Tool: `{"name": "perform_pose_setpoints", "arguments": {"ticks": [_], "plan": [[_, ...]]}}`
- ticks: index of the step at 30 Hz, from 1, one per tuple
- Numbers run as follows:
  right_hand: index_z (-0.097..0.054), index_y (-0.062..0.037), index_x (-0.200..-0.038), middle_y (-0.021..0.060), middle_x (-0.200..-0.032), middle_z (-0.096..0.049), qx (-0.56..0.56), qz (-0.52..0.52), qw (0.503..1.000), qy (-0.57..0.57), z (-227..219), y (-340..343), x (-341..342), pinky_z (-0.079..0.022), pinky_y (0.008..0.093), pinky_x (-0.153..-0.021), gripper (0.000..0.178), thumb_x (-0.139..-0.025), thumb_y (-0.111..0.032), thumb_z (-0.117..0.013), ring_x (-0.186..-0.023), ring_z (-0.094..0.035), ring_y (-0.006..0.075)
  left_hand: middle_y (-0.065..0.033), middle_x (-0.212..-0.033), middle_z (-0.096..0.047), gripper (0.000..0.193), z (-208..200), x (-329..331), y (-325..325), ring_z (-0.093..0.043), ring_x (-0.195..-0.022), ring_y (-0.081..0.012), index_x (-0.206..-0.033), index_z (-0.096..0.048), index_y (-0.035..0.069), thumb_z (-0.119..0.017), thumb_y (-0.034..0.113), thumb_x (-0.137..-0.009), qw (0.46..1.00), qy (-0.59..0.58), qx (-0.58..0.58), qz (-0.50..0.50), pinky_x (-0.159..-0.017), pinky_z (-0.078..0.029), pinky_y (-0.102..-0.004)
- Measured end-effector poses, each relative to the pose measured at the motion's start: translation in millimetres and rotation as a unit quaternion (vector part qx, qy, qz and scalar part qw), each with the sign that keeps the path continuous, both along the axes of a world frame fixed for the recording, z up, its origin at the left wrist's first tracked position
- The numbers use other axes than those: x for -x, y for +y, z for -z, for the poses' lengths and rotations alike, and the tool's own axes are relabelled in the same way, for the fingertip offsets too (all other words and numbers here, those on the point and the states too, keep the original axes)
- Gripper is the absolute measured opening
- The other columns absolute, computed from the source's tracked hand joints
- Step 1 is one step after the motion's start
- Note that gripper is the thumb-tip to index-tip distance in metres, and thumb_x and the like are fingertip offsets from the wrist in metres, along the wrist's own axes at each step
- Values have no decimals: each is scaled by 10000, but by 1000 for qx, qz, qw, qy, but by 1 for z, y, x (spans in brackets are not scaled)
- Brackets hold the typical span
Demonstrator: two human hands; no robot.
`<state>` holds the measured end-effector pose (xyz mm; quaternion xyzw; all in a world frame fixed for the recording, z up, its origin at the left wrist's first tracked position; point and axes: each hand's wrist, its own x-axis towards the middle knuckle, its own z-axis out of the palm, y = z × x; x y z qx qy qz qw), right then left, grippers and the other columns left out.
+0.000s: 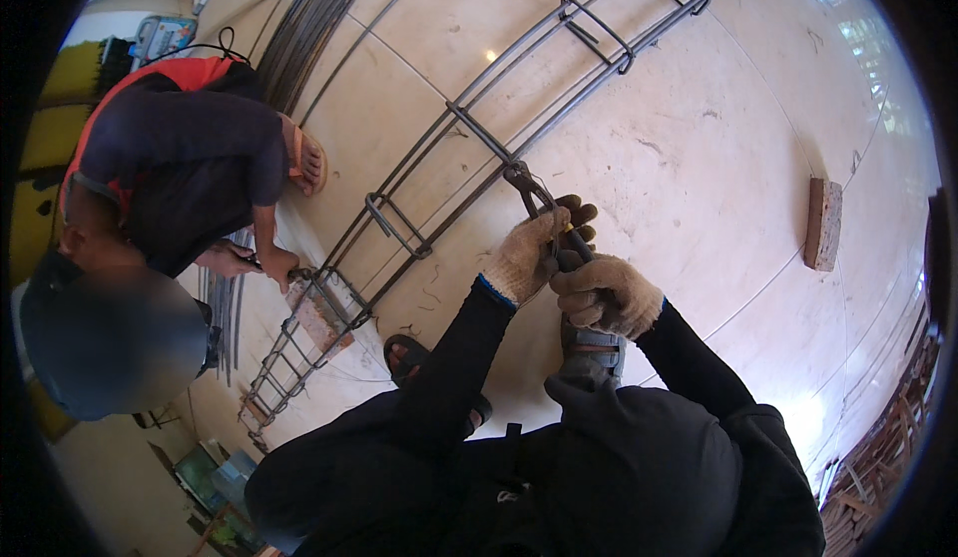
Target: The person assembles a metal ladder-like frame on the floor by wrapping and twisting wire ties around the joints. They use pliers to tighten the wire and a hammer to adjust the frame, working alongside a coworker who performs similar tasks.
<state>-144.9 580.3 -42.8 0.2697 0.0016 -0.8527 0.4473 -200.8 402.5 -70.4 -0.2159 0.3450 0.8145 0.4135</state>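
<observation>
My left hand [531,256], in a knitted work glove with a blue cuff, closes around the handles of a pair of pincers [532,190]. My right hand [606,295], also gloved, grips the dark lower handle end beside it. The pincers' jaws meet a bar of a long rebar cage [407,180] at one of its stirrups. Thin tie wire [546,190] shows beside the jaws. How my left fingers sit under the tool is partly hidden.
On the left a crouching co-worker [180,148] holds a tool at the same cage. A brick [317,317] lies under the cage there. Another brick [823,225] stands on the tiled floor at right. Loose steel bars [317,28] lie at the upper left.
</observation>
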Motion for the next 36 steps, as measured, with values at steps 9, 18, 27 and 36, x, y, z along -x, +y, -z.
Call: {"name": "perform_pose_setpoints", "arguments": {"ticks": [9,18,27,36], "plan": [[-573,6,-1267,150,-951,-680,-636,-288,598,394,-69,-5,14,-604,424,-779,492,-867,-181,-789,-879,-729,297,-63,-939,-653,296,5,-11,22,-636,-868,-192,-1027,-642,76,-587,360,-1089,993,77,55,-70,-890,-547,-382],[-597,-11,-1239,208,-1021,-712,-718,-356,435,411,-48,-14,9,-591,490,-814,421,-874,-172,-732,-968,-747,378,-124,-1106,-679,230,17,-13,30,-651,-969,-236,-1104,-627,26,-568,244,-1062,985,90,131,-70,-928,-527,-429],[-632,39,-1141,286,-936,-706,-688,-329,494,418,-24,-4,7,-556,523,-739,312,-909,-170,-626,-868,-724,430,-186,-1445,-621,513,35,-25,18,-598,-1315,-313,-1470,-525,13,-632,322,-1074,992,100,74,1,-1143,-481,-423],[-631,-25,-1026,69,-734,-659,-453,-267,808,267,-15,-2,13,-527,359,-572,371,-1049,-396,-639,-610,-638,219,-192,-1631,-413,788,27,-35,-1,-448,-1476,-323,-1651,-297,64,-420,606,-1092,990,90,-95,-51,-1259,-366,-481]]}}
